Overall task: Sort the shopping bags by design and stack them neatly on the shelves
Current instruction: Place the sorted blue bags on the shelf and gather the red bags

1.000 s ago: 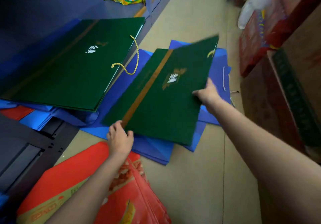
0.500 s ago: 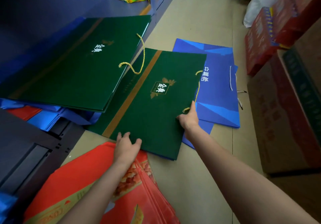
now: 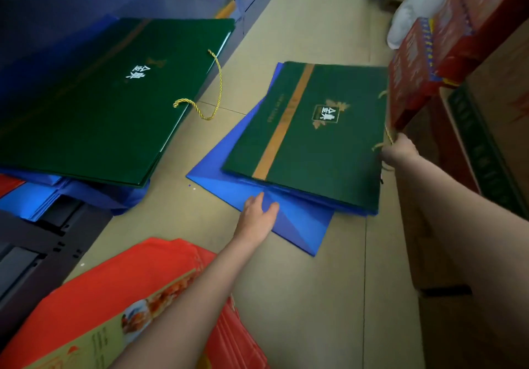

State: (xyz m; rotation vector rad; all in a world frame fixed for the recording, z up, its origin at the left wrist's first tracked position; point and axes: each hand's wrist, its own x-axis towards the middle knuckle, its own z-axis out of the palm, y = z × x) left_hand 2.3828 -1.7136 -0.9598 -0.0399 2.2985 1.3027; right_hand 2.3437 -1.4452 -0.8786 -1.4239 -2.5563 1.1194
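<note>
Green bag (image 3: 312, 137) slid right off shelf stack; right hand (image 3: 398, 151) pinches its cord, left hand (image 3: 257, 217) flat on blue bag (image 3: 297, 225).

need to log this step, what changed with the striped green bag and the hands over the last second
The striped green bag shifted right, away from the green stack, and now lies over the blue bags. The right hand moved to its handle end and grips there. The left hand let go of it and now rests on a blue bag. The green stack and red bags stayed put.
</note>
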